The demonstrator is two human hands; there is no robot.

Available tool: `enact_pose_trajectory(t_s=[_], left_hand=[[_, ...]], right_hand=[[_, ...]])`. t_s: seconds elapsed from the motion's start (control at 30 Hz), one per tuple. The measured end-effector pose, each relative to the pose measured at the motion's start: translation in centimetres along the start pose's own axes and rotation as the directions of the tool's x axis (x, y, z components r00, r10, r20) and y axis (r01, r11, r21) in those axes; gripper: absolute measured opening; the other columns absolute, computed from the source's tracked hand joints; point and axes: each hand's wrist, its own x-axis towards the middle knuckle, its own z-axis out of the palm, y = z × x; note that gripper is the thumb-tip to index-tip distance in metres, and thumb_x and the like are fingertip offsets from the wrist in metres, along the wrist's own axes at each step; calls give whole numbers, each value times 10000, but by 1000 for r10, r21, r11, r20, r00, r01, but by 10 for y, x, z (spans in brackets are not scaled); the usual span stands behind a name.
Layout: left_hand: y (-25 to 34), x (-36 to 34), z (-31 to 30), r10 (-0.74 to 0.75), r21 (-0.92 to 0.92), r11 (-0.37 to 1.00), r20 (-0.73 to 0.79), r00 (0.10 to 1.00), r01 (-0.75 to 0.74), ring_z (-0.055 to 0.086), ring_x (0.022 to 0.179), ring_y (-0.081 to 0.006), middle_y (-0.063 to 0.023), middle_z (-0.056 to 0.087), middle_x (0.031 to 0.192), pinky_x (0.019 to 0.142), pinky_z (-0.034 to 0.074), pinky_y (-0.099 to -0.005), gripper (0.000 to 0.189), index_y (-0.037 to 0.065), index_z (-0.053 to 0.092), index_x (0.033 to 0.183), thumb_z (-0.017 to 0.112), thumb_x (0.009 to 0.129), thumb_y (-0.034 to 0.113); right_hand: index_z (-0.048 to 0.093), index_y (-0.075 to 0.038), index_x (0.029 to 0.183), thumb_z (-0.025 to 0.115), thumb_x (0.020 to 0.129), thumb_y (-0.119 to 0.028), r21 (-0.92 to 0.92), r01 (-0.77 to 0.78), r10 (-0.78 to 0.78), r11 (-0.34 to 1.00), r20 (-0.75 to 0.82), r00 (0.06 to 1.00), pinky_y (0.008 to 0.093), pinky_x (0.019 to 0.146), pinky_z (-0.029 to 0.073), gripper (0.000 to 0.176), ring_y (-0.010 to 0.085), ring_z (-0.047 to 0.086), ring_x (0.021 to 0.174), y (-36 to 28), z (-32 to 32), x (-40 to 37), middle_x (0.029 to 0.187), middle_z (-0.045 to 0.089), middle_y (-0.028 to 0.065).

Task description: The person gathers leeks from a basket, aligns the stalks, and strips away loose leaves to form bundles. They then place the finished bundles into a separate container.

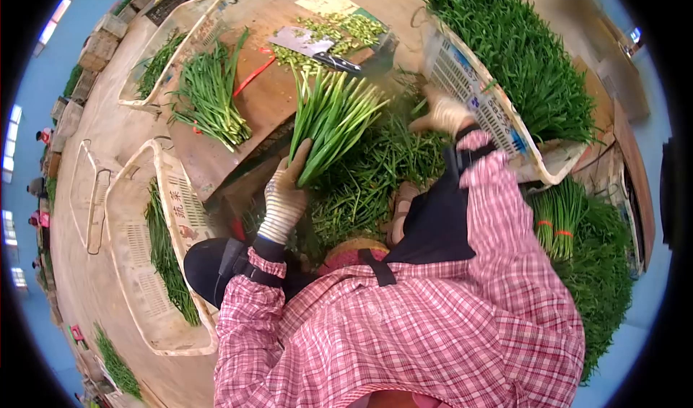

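My left hand (pixel 285 200), in a striped work glove, is closed around the lower end of a bunch of garlic chives (pixel 336 119). Their pale cut ends fan out up and to the right. My right hand (pixel 442 112), also gloved, is a little blurred, its fingers apart and nothing visible in them. It hovers beside the slatted side of a white crate (pixel 473 83), above loose chive leaves (pixel 375 170). Beyond the bunch, a cleaver (pixel 303 41) with a black handle lies on the wooden table among chopped stem ends (pixel 354 31).
Another chive bundle (pixel 209 94) and a red tie (pixel 254 76) lie on the wooden table (pixel 271 101). White crates (pixel 155 263) stand at the left with some chives inside. At the right are a tall heap of chives (pixel 512 47) and red-banded bundles (pixel 556 224).
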Motion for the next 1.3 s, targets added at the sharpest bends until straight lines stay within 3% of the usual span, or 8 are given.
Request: enact_pose_trajectory(t_s=[0.1, 0.17, 0.27, 1.03, 1.1, 1.23, 1.27, 1.3], left_hand=[[9, 6, 3, -8, 52, 999, -25, 1000, 9, 618, 1015, -355, -162, 600, 1172, 820, 510, -381, 735, 265, 459, 1417, 607, 774, -58], [19, 8, 5, 29, 97, 995, 18, 999, -31, 615, 1022, -362, -156, 583, 1212, 816, 516, -395, 786, 276, 434, 1427, 633, 742, -54], [44, 8, 10, -65, 117, 993, 307, 949, 30, 580, 1149, -345, -193, 529, 1318, 900, 502, -359, 757, 164, 411, 1445, 681, 765, -32], [50, 46, -9, 168, -420, 906, 453, 875, 44, 471, 1179, -124, -97, 544, 1344, 1029, 373, -271, 916, 85, 258, 1518, 764, 754, 91], [10, 37, 5, 28, -499, 745, 687, 726, 443, 466, 1183, -112, -95, 552, 1335, 1024, 375, -264, 843, 44, 306, 1493, 763, 789, 128], [-44, 20, 21, 37, -524, 468, 817, 576, 712, 525, 647, -69, -11, 648, 867, 595, 437, -214, 468, 16, 488, 1356, 606, 945, 207], [-45, 18, 21, 22, -527, 459, 811, 584, 715, 527, 641, -74, -20, 658, 883, 609, 438, -201, 484, 18, 456, 1392, 570, 969, 225], [-48, 20, 17, -73, -401, 579, 841, 535, 709, 603, 787, -134, -85, 677, 1034, 732, 493, -252, 576, 7, 410, 1425, 610, 944, 254]], right_hand=[[320, -23, 1460, 684, 813, -569, 902, 336, -426, 273, -200, 882, 395, 1133, 293, 922, 251, 406, 1329, -66, 28, -21, 1498, 369, 140], [447, -85, 1368, 742, 780, -538, 910, 73, -262, -407, -193, 946, 378, 1051, 414, 799, 229, 509, 1225, -92, 42, -16, 1355, 522, 84], [541, -124, 1259, 755, 807, -447, 804, 47, -138, -592, -159, 978, 362, 947, 501, 596, 177, 598, 1075, -106, 42, -8, 1184, 618, 36], [638, -44, 1029, 637, 873, -258, 915, 346, -118, -207, -375, 920, 374, 875, 553, 265, 243, 685, 882, -24, -80, 19, 922, 695, 134], [638, -37, 1060, 545, 930, -82, 935, 254, -99, -247, -285, 953, 367, 935, 531, 167, 249, 658, 987, 35, -109, 35, 1065, 696, 114], [630, -34, 1112, 533, 942, -43, 738, 555, -103, 384, -563, 820, 347, 933, 531, 197, 215, 653, 991, 132, -152, 57, 1049, 694, 100], [628, -31, 1130, 542, 947, -49, 933, 312, -188, -181, -344, 920, 326, 922, 533, 203, 190, 651, 985, 144, -173, 55, 1053, 693, 88], [628, -31, 1130, 542, 947, -49, 930, 326, -184, -169, -355, 917, 326, 922, 533, 203, 190, 651, 985, 154, -183, 55, 1053, 693, 88]])
